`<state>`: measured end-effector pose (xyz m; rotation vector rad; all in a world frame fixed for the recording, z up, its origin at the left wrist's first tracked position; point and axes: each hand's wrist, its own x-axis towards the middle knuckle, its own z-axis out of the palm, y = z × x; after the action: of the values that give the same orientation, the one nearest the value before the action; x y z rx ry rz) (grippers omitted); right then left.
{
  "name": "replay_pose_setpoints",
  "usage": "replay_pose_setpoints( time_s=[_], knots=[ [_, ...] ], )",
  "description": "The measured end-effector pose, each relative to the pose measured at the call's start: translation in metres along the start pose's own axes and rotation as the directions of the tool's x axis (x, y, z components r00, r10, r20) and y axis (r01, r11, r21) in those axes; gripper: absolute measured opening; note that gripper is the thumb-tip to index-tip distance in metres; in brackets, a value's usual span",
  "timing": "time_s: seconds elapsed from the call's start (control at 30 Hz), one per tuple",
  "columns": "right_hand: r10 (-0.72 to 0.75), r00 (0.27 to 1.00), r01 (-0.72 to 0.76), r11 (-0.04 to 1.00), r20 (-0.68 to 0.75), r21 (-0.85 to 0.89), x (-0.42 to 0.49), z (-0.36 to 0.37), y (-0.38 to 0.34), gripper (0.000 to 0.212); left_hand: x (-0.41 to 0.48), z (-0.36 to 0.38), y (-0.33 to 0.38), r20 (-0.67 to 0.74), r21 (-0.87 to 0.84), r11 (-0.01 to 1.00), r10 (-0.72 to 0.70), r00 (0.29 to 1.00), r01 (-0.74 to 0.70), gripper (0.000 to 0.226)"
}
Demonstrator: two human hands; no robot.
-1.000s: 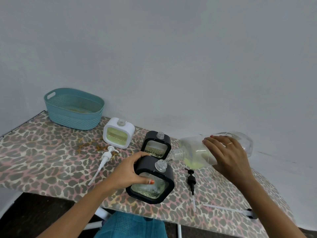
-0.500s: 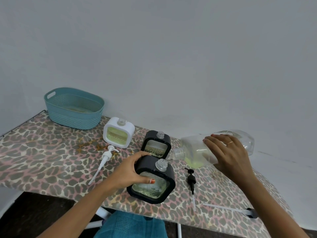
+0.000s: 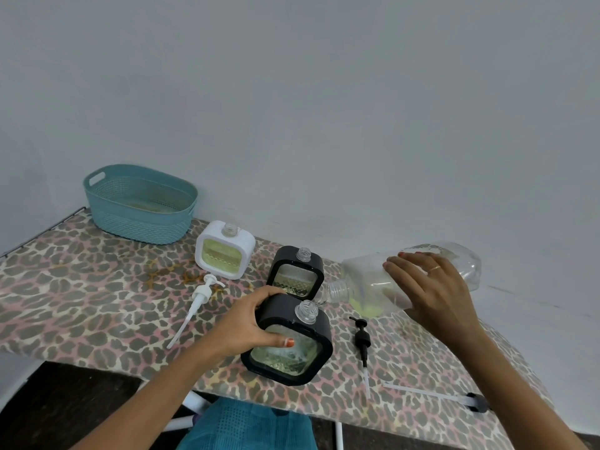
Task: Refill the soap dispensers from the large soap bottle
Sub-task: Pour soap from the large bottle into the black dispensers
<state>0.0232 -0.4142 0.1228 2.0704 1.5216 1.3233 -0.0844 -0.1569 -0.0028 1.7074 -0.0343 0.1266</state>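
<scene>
Little had shifted over the last second: the right hand [image 3: 431,297] gripped the tilted large soap bottle [image 3: 367,274], mouth just beside the near black dispenser [image 3: 292,355], which the left hand [image 3: 246,323] clasped steady near the counter's [image 3: 97,303] front edge for pouring.

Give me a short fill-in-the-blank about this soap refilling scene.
The left hand grips the front dispenser, framed in ____.
The right hand, tilting the large soap bottle, wears a ____.
The leftmost dispenser, nearest the teal basket, is ____.
Missing words: black, ring, white.
</scene>
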Motion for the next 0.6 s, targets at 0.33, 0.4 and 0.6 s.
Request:
replay_pose_setpoints(
  time_s=[0.33,0.4,0.6],
  knots=[
    [-0.004,1.000,0.004,1.000,0.009,0.006,0.0010,0.0007,-0.0009,0.059,-0.0010,0.0004,0.0002,-0.005,0.004,1.000,-0.012,1.000,0.012,0.077],
    [-0.005,1.000,0.005,1.000,0.003,0.009,0.0013,0.0007,-0.0017,0.057,-0.0012,0.0010,0.0015,-0.011,0.000,1.000,-0.015,1.000,0.015,0.071],
    [-0.016,1.000,0.016,0.999,-0.013,0.029,0.0017,0.0004,-0.0042,0.049,-0.0018,0.0014,0.0019,-0.014,-0.014,1.000,0.002,1.000,-0.002,0.066]
  ],
)
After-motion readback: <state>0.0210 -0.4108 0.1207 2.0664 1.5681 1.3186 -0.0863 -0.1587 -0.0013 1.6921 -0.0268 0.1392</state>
